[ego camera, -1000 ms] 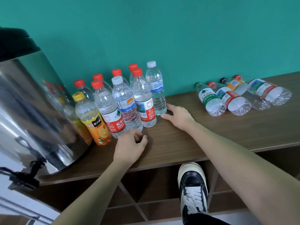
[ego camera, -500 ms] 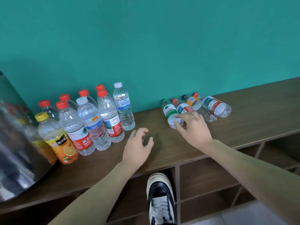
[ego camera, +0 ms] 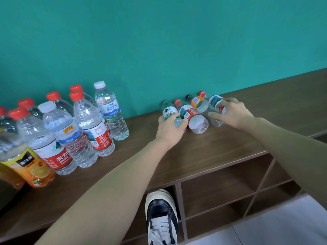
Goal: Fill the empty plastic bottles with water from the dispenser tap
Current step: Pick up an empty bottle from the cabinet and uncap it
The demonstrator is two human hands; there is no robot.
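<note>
Four empty bottles lie on their sides in a row at centre right of the frame, on the wooden worktop [ego camera: 203, 149], caps toward the teal wall [ego camera: 159, 41]. All are clear plastic, capped, no water visible inside.

Left hand [ego camera: 170, 129] grips the green-label bottle [ego camera: 169, 112] — fingers curled around its lower body, base hidden under the hand. Just beside it lies the red-label bottle [ego camera: 192, 115], red cap, base toward the camera, touching its neighbours. Next in the row, the orange-label bottle [ego camera: 199, 102], dark cap.

Right hand [ego camera: 231, 113] rests over the far-right bottle [ego camera: 215, 101] — fingers curved around its body, one finger extended toward the orange-label bottle; how firm the hold is cannot be told.

At the left of the frame stands a cluster of upright bottles [ego camera: 85, 128], mostly red caps, two white; they appear filled. An orange juice bottle [ego camera: 30, 167] stands at lower left.

A black-and-white shoe [ego camera: 161, 214] shows at bottom centre, in front of open shelf compartments [ego camera: 217, 190].
</note>
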